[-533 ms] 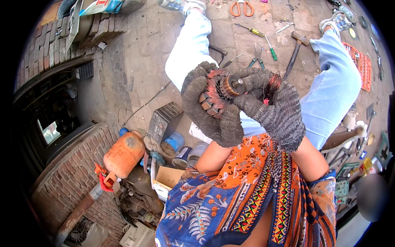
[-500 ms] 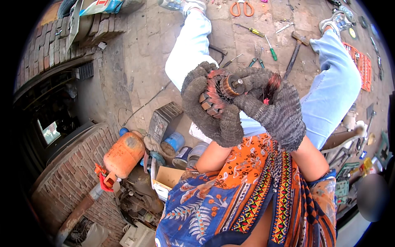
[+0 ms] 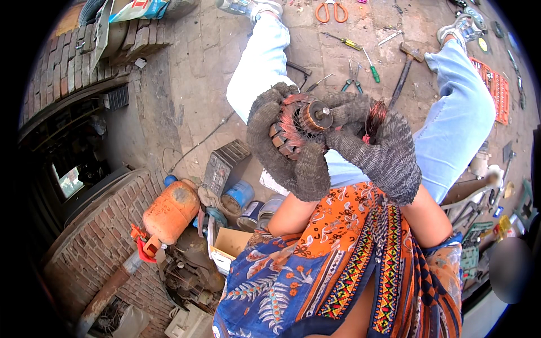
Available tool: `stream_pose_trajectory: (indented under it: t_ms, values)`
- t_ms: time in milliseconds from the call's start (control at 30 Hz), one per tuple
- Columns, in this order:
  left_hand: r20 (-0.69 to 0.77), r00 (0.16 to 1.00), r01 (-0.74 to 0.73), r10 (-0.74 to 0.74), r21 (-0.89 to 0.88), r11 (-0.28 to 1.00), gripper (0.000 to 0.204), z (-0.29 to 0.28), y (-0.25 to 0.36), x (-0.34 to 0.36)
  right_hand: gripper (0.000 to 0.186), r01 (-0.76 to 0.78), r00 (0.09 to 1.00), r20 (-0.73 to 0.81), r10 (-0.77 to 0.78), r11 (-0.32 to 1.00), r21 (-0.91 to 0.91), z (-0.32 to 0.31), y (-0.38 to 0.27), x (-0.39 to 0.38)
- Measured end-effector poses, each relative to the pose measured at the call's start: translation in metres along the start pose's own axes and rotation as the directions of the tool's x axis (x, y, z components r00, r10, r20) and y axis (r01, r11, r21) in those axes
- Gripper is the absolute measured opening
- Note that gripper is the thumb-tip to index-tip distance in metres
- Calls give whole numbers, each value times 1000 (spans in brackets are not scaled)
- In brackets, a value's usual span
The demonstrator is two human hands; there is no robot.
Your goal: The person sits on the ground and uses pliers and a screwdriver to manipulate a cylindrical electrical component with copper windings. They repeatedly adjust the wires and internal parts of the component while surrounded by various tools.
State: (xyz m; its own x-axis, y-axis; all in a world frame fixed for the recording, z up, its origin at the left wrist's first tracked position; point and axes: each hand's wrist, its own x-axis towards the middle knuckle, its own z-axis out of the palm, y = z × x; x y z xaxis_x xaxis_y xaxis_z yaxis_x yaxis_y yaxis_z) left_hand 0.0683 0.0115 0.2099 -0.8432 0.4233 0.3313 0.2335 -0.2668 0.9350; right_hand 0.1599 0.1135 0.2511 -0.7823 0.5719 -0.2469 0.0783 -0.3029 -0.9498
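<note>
A motor armature [image 3: 286, 138], with reddish copper windings and a round commutator on a shaft end, sits tilted up in my left hand [image 3: 260, 138]. The dark knitted glove wraps around its core. Beside the commutator is my right hand [image 3: 394, 156], in the same kind of glove, its fingers bent toward the armature. Loose copper wire [image 3: 375, 116] bunches in a tuft between the right glove's thumb and fingers. The right fingertips are partly hidden behind the commutator. Both hands are above my lap, between my spread legs.
On the brick floor ahead lie a hammer [image 3: 403, 73], pliers [image 3: 352, 80], screwdrivers [image 3: 372, 69] and orange-handled scissors [image 3: 332, 11]. A red socket tray [image 3: 495, 93] is at right. At left stand an orange tank [image 3: 171, 211], a grey battery case [image 3: 224, 169] and paint cans [image 3: 236, 197].
Both hands have shifted slightly, the right one a little rightward. The armature has turned a touch in the left hand, and the wire tuft stands a bit more upright.
</note>
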Motion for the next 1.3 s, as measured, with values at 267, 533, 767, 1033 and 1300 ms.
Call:
stream_pose_trajectory:
  t_ms: [267,533,767,1033,1300]
  values:
    - [9,999,-38,37,223,974,87,-21,-24,-21,32,19,997,-71,-19,1000,-4,6,-1,-7]
    - [59,997,-50,42,147,988,80,-8,-1,-11,31,-80,995,-65,75,994,-77,6,-6,-10]
    - [-43,999,12,-4,201,979,74,6,11,-5,24,102,993,-36,-117,953,-286,5,4,-5]
    - [-44,980,188,-192,-89,978,66,11,17,0,22,208,974,-23,-225,930,-303,2,18,-2]
    - [30,950,303,-310,-325,896,66,14,17,8,24,33,990,-143,-19,995,96,3,11,-9]
